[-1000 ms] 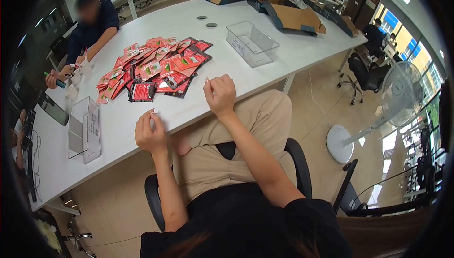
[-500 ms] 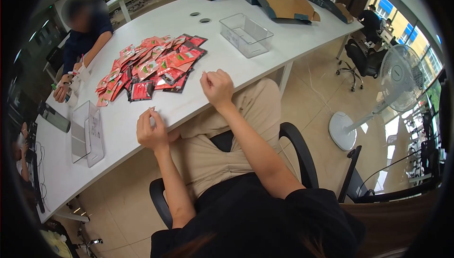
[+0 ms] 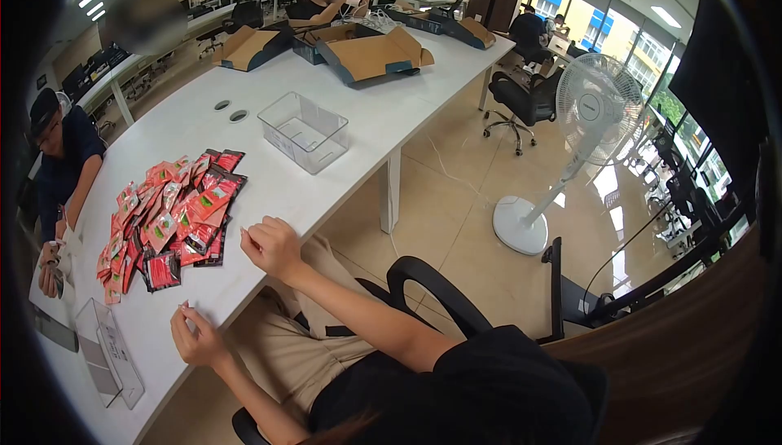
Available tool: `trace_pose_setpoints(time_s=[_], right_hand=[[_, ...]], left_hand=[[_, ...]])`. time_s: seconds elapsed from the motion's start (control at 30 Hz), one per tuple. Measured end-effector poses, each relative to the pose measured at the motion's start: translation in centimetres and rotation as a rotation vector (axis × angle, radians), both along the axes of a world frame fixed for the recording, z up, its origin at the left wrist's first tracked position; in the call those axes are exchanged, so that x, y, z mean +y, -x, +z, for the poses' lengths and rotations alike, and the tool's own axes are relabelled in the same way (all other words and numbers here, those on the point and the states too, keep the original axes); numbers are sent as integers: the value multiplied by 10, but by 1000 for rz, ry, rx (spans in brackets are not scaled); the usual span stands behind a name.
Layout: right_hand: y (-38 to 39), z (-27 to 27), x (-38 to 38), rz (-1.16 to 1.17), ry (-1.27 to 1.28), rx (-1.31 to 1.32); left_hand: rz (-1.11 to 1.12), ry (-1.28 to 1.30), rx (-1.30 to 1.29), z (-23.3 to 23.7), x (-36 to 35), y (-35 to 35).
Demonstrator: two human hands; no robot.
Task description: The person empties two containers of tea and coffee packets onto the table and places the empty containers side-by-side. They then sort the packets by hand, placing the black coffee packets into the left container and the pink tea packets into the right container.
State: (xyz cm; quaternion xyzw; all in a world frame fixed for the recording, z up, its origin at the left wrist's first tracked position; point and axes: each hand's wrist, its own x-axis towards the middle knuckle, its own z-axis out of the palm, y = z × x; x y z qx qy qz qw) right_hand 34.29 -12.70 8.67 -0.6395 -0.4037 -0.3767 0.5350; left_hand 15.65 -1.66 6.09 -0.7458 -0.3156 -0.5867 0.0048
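My left hand (image 3: 197, 337) rests at the near edge of the white table (image 3: 269, 192), its fingers loosely curled with nothing visible in them. Farther right, my right hand (image 3: 274, 248) is also curled in at the table edge, and no object shows in it. Just beyond both hands lies a heap of small red sachets (image 3: 167, 225), several with dark backs, overlapping each other. Neither hand touches the heap. To the left of my left hand stands a clear plastic bin (image 3: 110, 355); another clear bin (image 3: 305, 134) sits beyond my right hand.
Open cardboard boxes (image 3: 375, 52) lie at the far end of the table. A co-worker (image 3: 69, 147) sits at the left side, with a hand near white containers. Another person (image 3: 316, 6) sits beyond the boxes. A standing fan (image 3: 599, 111) and black chair (image 3: 525, 103) are at right.
My view has turned right and upward, so the table, sachets and bins appear farther left and lower. Both hands stay curled by the table edge. The sachet heap looks the same.
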Motion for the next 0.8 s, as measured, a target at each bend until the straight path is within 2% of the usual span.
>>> trace_pose_setpoints(time_s=[0.27, 0.37, 0.43, 0.5, 0.57, 0.67, 0.7, 0.73, 0.77, 0.8], right_hand=[[0, 1, -1, -16, 106, 26], [0, 1, 2, -15, 49, 43], [0, 1, 1, -35, 23, 60], [1, 0, 2, -44, 8, 64], [0, -1, 2, -45, 4, 60], [-2, -2, 4, -58, -68, 85], [-1, -2, 4, -71, -72, 114], [-1, -2, 4, -85, -74, 143], [-1, -3, 4, -97, -75, 172], [0, -5, 3, -104, -63, 177]], left_hand=[[-142, -107, -64, 0, -1, 4], [-277, -275, -59, -9, -10, 6], [-354, -360, 40, -30, -35, -6], [-584, -290, 88, -51, -60, -20], [-772, -32, 241, -95, -59, -32], [-666, 589, 357, -136, -40, -57], [-629, 668, 452, -151, -27, -65], [-496, 668, 568, -164, -14, -76], [-468, 862, 745, -153, -5, -88], [-499, 705, 753, -206, 28, -99]])
